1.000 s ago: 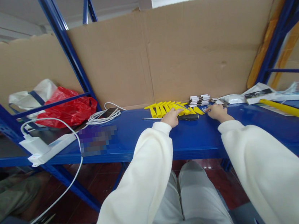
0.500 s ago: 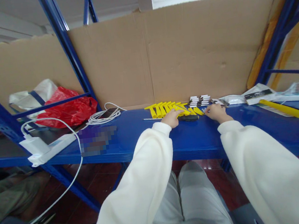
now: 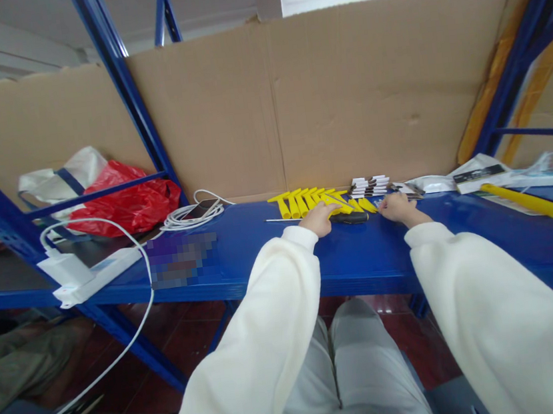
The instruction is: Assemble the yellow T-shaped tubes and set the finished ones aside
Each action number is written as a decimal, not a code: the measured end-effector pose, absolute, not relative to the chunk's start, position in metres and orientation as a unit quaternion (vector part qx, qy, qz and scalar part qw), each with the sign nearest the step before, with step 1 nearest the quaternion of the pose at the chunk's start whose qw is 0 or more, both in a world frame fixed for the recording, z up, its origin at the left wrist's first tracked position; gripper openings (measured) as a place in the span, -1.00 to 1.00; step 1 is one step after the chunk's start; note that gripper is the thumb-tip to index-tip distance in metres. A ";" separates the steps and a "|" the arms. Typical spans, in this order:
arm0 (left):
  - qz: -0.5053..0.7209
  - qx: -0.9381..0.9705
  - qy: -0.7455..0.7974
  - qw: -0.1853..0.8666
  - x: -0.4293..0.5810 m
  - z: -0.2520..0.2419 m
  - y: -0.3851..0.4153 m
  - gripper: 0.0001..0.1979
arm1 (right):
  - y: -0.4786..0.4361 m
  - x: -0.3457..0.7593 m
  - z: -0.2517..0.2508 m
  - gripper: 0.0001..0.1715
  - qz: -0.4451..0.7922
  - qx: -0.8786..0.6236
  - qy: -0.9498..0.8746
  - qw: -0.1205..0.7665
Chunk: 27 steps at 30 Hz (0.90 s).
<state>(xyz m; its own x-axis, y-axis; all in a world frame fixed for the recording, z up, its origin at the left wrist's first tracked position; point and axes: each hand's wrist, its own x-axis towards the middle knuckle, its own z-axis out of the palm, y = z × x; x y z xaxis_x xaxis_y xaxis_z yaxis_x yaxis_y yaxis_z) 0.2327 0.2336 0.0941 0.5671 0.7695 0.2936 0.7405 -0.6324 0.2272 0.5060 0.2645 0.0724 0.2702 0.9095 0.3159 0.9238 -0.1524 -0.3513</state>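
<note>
On the blue shelf, several yellow T-shaped plastic pieces (image 3: pixel 284 207) stand in a row by the cardboard. My left hand (image 3: pixel 319 220) is closed at the right part of this row, its fingers on a yellow piece (image 3: pixel 345 209). Just beside it lies a screwdriver (image 3: pixel 352 218) with a black handle, its thin shaft passing behind the hand. My right hand (image 3: pixel 398 208) is closed in a pinch right of the yellow pieces; what its fingertips hold is too small to make out. Behind, between the hands, is a stack of white pieces with black parts (image 3: pixel 369 186).
To the right are plastic packets (image 3: pixel 479 173) and a long yellow tool (image 3: pixel 525 200). On the left are a coiled white cable (image 3: pixel 191 216), a power strip (image 3: pixel 108 273) with a charger, and a red bag (image 3: pixel 124 197). Cardboard (image 3: pixel 343 91) walls the back.
Almost nothing differs. My right hand has shifted very slightly at the same spot; my left hand stays by the yellow pieces.
</note>
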 end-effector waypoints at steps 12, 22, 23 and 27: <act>0.170 0.894 0.413 0.026 0.235 0.094 0.229 -0.32 | 0.268 0.467 0.077 -0.70 0.089 -0.450 -0.757 0.466; 0.140 0.894 0.426 -0.004 0.240 0.097 0.218 -0.35 | 0.270 0.461 0.076 -0.61 0.076 -0.453 -0.782 0.422; 0.137 0.894 0.427 -0.007 0.241 0.097 0.216 -0.35 | 0.269 0.461 0.076 -0.63 0.075 -0.455 -0.782 0.419; 0.130 0.893 0.430 -0.011 0.241 0.098 0.214 -0.35 | 0.265 0.459 0.078 -0.71 0.071 -0.467 -0.784 0.403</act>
